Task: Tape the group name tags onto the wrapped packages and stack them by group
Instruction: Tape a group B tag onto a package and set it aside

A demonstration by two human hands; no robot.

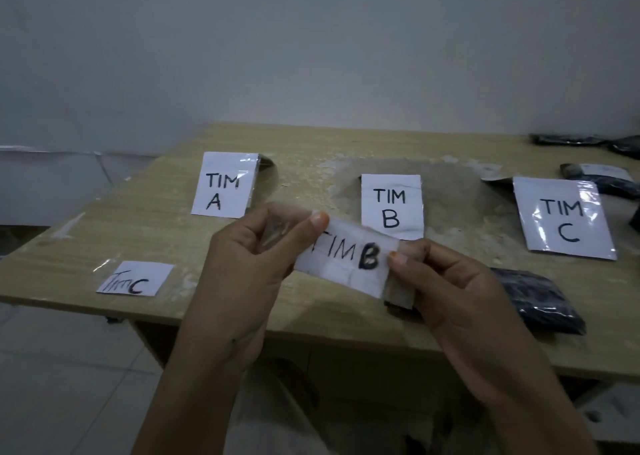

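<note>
White paper tag point(346, 260) reading "TIM B", held above the table's point(138, 219) near edge.
Left hand point(242, 264) pinches its taped left end; its long axis runs left to right, dipping rightward; right hand point(450, 288) pinches the right end. Sheets point(223, 186) behind read "TIM A", "TIM B", "TIM C".

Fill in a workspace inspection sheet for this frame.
Surface: wooden table, worn patch mid-top.
Job's things: TIM B tag, tape at both ends, held up; Tim C tag flat, near left; TIM A sign, TIM B sign, TIM C sign on table; wrapped package near right, other packages far right.
Clutter: nothing seen.
Hands: left hand and right hand each pinch one end of the tag.
Cables: nothing seen.
Surroundings: pale wall, tiled floor.
</note>
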